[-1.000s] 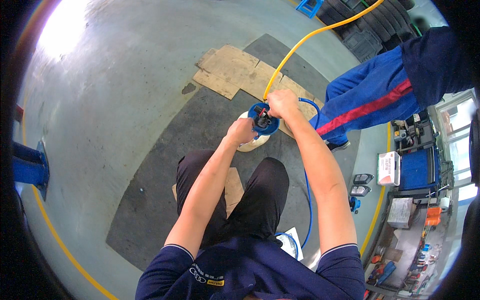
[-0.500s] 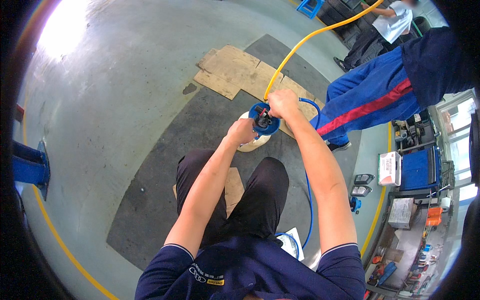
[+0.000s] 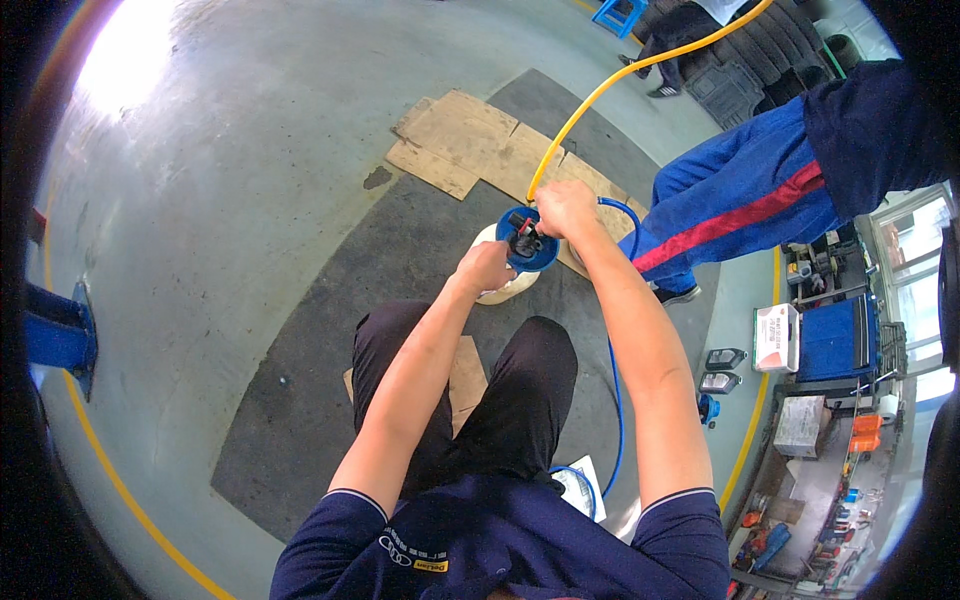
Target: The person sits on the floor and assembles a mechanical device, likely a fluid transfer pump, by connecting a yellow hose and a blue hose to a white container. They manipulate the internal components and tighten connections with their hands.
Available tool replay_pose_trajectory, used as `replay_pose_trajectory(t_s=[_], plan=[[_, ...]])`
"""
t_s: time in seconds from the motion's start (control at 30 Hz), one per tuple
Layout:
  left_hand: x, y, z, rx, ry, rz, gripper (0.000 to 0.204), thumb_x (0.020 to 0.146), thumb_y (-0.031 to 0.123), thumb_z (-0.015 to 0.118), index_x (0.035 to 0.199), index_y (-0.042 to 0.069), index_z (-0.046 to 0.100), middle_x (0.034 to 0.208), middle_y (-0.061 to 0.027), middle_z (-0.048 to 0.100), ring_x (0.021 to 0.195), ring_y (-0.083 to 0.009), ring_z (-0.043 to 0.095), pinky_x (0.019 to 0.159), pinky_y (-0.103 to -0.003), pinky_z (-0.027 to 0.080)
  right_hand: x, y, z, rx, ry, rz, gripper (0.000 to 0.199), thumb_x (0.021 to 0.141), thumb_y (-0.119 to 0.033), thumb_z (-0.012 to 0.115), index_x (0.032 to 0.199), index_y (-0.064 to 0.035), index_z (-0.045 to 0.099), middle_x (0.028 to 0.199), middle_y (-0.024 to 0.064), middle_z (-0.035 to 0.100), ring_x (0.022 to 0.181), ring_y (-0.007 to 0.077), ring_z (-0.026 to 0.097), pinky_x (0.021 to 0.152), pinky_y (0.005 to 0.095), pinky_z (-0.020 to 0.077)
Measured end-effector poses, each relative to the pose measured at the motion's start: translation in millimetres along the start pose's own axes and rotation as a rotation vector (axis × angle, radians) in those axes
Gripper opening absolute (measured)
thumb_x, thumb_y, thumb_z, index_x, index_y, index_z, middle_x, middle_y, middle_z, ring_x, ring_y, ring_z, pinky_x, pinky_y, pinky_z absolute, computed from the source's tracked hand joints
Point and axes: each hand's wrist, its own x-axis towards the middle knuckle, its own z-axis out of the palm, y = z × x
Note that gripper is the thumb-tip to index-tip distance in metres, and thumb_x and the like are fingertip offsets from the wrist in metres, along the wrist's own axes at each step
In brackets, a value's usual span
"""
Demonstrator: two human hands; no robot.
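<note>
Here, with my left hand (image 3: pixel 487 268) closed on the white canister (image 3: pixel 497 288) standing on the dark floor mat (image 3: pixel 330 330) and my right hand (image 3: pixel 565 208) clamped over its blue cap (image 3: pixel 527 245), I'd brace the body firmly and keep the yellow hose (image 3: pixel 610 85) unkinked.

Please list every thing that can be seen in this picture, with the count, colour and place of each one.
blue round device: one, blue, atop the white container, between both hands
white container: one, white, on the dark mat
yellow hose: one, yellow, from the device to the top edge
blue hose: one, blue, right of the legs
cardboard sheets: several, brown, on the floor ahead
dark mat: one, grey, underfoot
co-worker's legs: blue trousers with a red stripe, right
workbench: one, cluttered, far right
left hand: one, beside the device
right hand: one, on the device's far side
</note>
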Motion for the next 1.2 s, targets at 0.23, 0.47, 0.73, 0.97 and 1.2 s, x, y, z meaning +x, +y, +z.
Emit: replay_pose_trajectory(t_s=[0.23,0.47,0.73,0.97,1.2], plan=[[5,-1,-6,-0.075,0.097,-0.071,0.043,0.075,0.019,0.083,0.113,0.0,0.075,0.107,-0.025,0.077,0.106,-0.0415,0.073,0.093,-0.047,0.059,0,-1,0,0.003,0.032,0.004,0.021,0.074,-0.019,0.083,0.093,-0.0108,0.084,0.095,0.0124,0.081,0.091,0.0287,0.08,0.078,0.0406,0.0642],[5,14,-28,-0.263,0.506,-0.077,0.034,0.077,0.005,0.071,0.111,0.0,0.074,0.1,-0.0234,0.077,0.099,-0.0402,0.074,0.087,-0.045,0.059,1,1,1,0.022,-0.022,0.03,0.02,0.073,-0.016,0.081,0.093,-0.0128,0.084,0.095,0.0102,0.082,0.091,0.0281,0.08,0.076,0.0406,0.0641],[9,10,-4,-0.194,0.205,-0.062,0.043,0.075,0.009,0.075,0.118,0.002,0.074,0.11,-0.0261,0.075,0.11,-0.0426,0.071,0.096,-0.047,0.057,-4,-2,-9,0.023,-0.019,0.012,0.022,0.075,-0.016,0.081,0.097,-0.0131,0.085,0.097,0.009,0.082,0.092,0.0285,0.08,0.078,0.0397,0.064],[24,11,2,-0.281,0.529,-0.149,0.053,0.079,0.008,0.072,0.131,0.003,0.066,0.121,-0.0283,0.072,0.117,-0.0437,0.068,0.1,-0.049,0.056,-7,-2,-12,0.023,-0.024,0.048,0.023,0.075,-0.016,0.082,0.097,-0.0108,0.085,0.097,0.0101,0.082,0.092,0.0285,0.08,0.078,0.041,0.064],[37,-2,20,-0.185,0.382,-0.055,0.062,0.082,0.015,0.075,0.141,0.007,0.056,0.113,-0.0293,0.073,0.108,-0.0486,0.069,0.092,-0.056,0.056,1,-1,23,0.064,0.149,0.038,0.015,0.066,-0.022,0.084,0.078,-0.0127,0.081,0.084,0.0127,0.079,0.081,0.0304,0.079,0.072,0.045,0.0634]])
